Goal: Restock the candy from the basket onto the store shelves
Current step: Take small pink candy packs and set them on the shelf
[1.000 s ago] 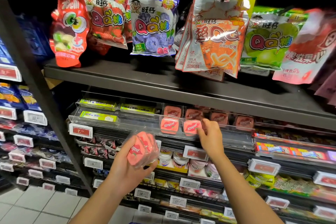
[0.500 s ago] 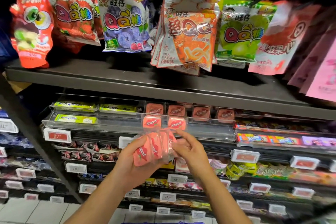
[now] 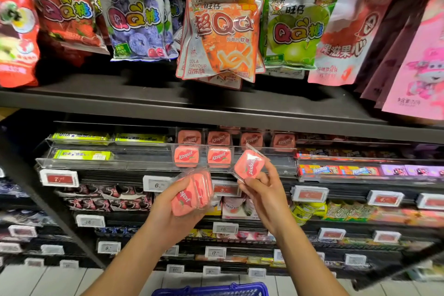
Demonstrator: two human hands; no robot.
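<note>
A single pink tin (image 3: 249,166) is pinched in the right hand (image 3: 265,196), tilted toward the clear tray (image 3: 283,163), likely bound for the gap right of the two front tins (image 3: 203,156). The left hand (image 3: 177,211) curls round a wrapped stack (image 3: 192,193), kept near as the supply. How many remain in it is hard to tell. The basket (image 3: 211,290) sits below, near the person.
</note>
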